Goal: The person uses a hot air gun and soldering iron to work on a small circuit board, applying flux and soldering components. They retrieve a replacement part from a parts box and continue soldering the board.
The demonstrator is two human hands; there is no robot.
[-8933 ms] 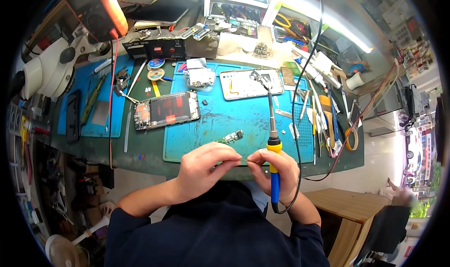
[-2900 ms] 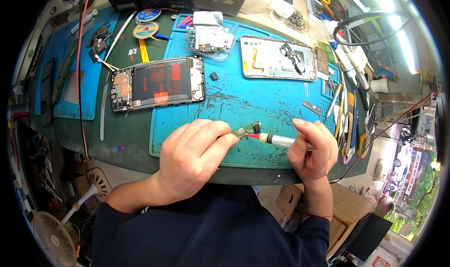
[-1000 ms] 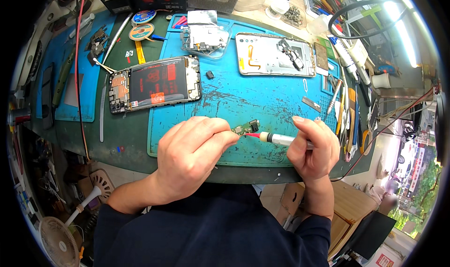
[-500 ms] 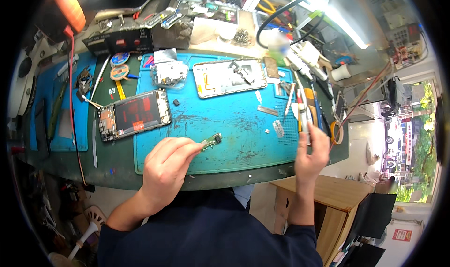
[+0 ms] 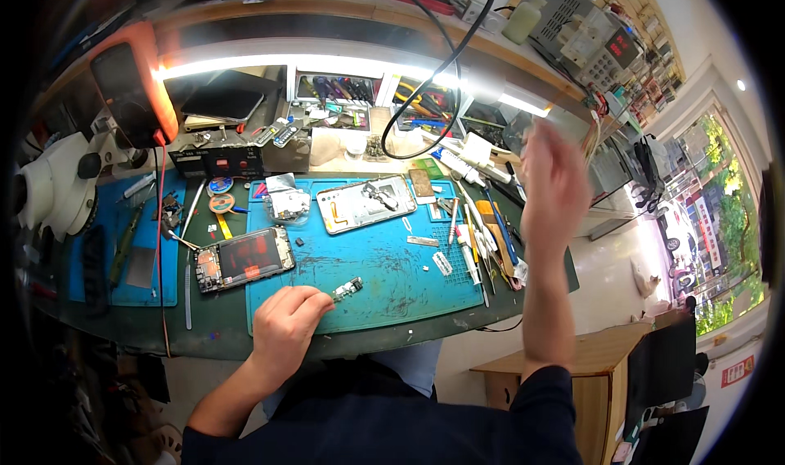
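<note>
My left hand (image 5: 286,322) pinches a small green circuit board (image 5: 347,288) by one end, over the front of the blue work mat (image 5: 384,306). My right hand (image 5: 556,183) is raised above the right end of the bench. Motion smears its fingers, so whether it holds anything cannot be made out. An opened phone (image 5: 245,259) with its inner parts exposed lies left of the board. Farther back is a pale phone housing (image 5: 368,203) with a loose dark part on it. A small black piece (image 5: 300,242) rests beside the opened phone.
Brushes and slim hand tools (image 5: 486,236) lie along the mat's right side. A clear tray of parts (image 5: 288,203) and solder spools (image 5: 221,202) stand behind the opened phone. A black cable (image 5: 458,64) loops down over the bench. A microscope (image 5: 61,179) stands at far left.
My right hand has risen from beside the hand tools to above the bench's right end. My left hand still pinches the circuit board. The view has tilted up, showing more shelf.
</note>
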